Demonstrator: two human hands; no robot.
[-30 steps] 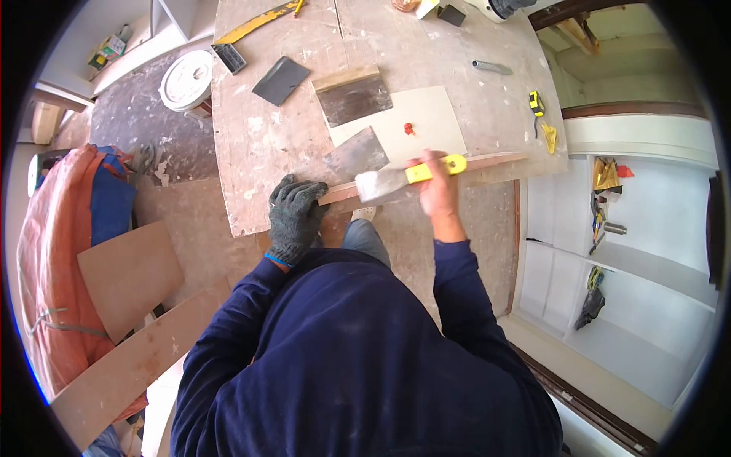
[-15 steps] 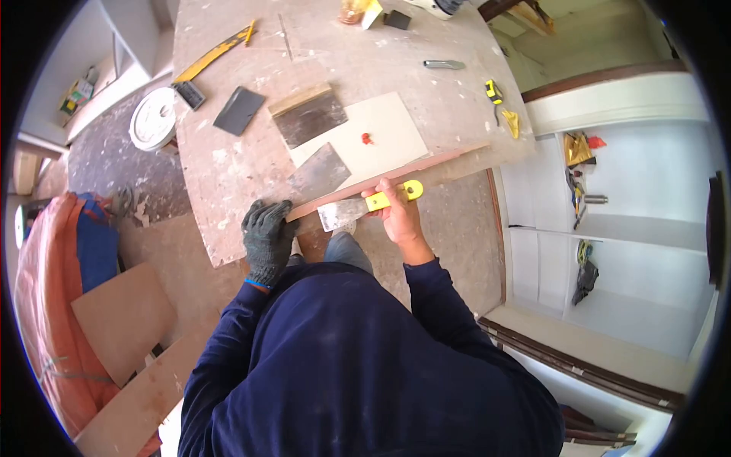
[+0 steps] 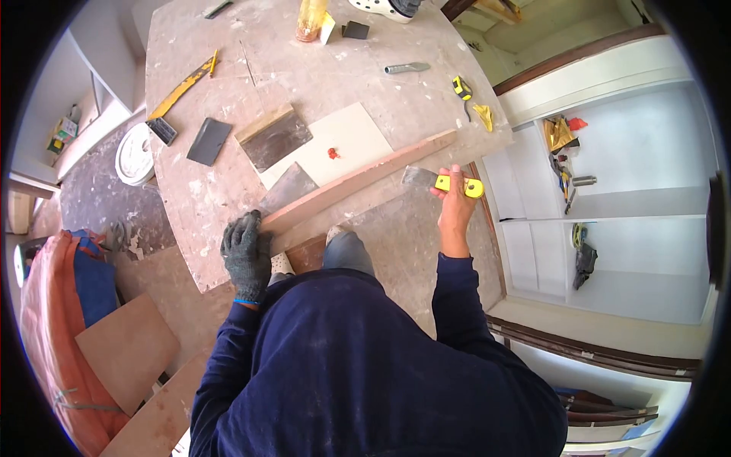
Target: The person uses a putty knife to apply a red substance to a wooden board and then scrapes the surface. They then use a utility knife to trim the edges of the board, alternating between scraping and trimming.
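My left hand (image 3: 246,255), in a dark knitted glove, is closed on the near left end of a long narrow wooden board (image 3: 358,179). The board lies slanted along the front edge of the worktable. Bare, my right hand (image 3: 455,204) grips the yellow handle of a putty knife (image 3: 461,185), its blade pointing left near the board's right part. Behind the board a pale sheet (image 3: 346,137) carries a small red lump (image 3: 333,153). A metal scraper plate (image 3: 289,188) and a wider wood-edged blade (image 3: 276,142) lie partly over the sheet.
On the worktable (image 3: 228,84) are a dark sandpaper piece (image 3: 209,142), a yellow saw-like tool (image 3: 181,90), a cutter (image 3: 407,68) and a tape measure (image 3: 461,87). A white bucket (image 3: 135,154) stands left. Shelves (image 3: 640,190) line the right. Another person's foot (image 3: 387,7) shows at top.
My right hand has moved right with the putty knife, away from the board's middle. The board shows more of its broad face. The camera view has shifted slightly.
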